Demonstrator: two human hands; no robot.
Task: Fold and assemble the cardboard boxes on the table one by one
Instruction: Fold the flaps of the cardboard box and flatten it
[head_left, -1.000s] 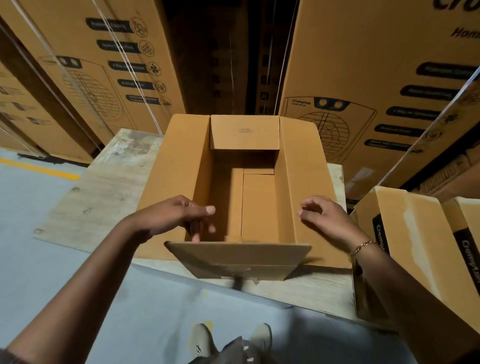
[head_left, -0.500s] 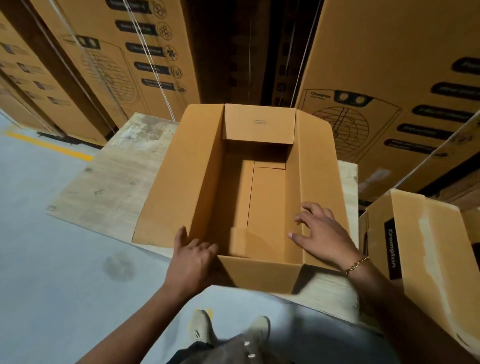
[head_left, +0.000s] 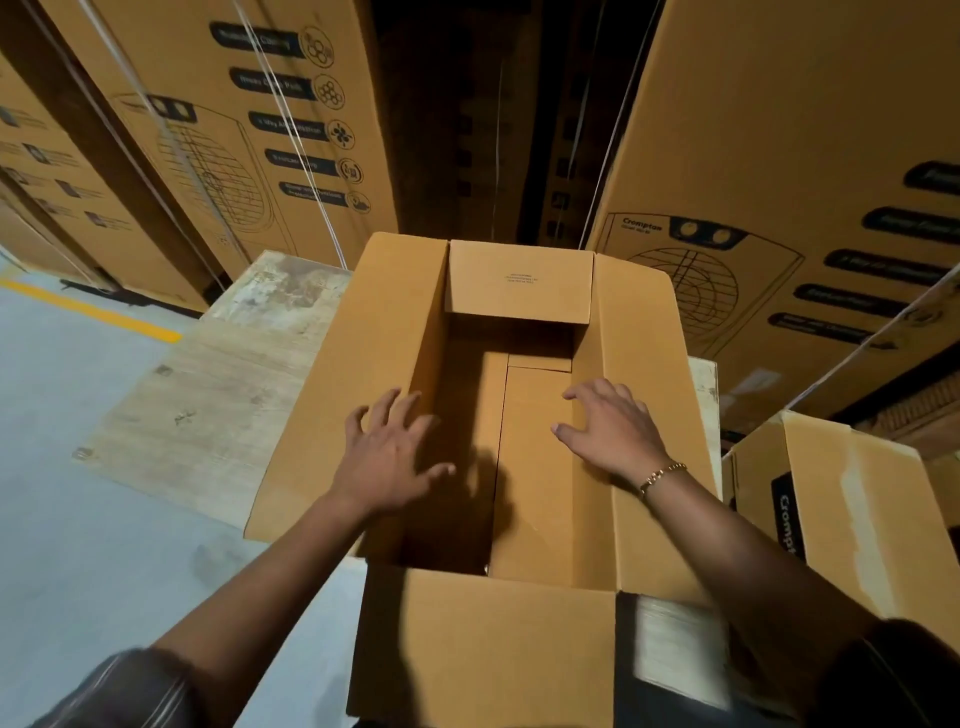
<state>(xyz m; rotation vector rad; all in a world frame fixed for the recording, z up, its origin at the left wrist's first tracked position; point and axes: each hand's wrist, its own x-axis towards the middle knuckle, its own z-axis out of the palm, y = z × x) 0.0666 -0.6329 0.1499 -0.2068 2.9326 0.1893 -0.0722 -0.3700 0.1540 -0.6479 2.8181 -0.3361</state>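
The open box (head_left: 519, 415) stands on the wooden table (head_left: 208, 395), its near flap now hanging toward 6 o'clock instead of standing up. Both hands have left that flap and moved forward: the left hand (head_left: 392, 457), fingers spread and gripping nothing, hovers over the 9 o'clock flap; the right hand (head_left: 613, 431), also open, lies on the 3 o'clock wall.

The left hand (head_left: 387, 462) is covering part of the box (head_left: 519, 415) wall, and its shadow is darkening the floor inside. The near flap (head_left: 483, 649) is running off the bottom edge. Small print on the far flap (head_left: 521, 279) is staying too tiny to read. The sleeves are blurring.
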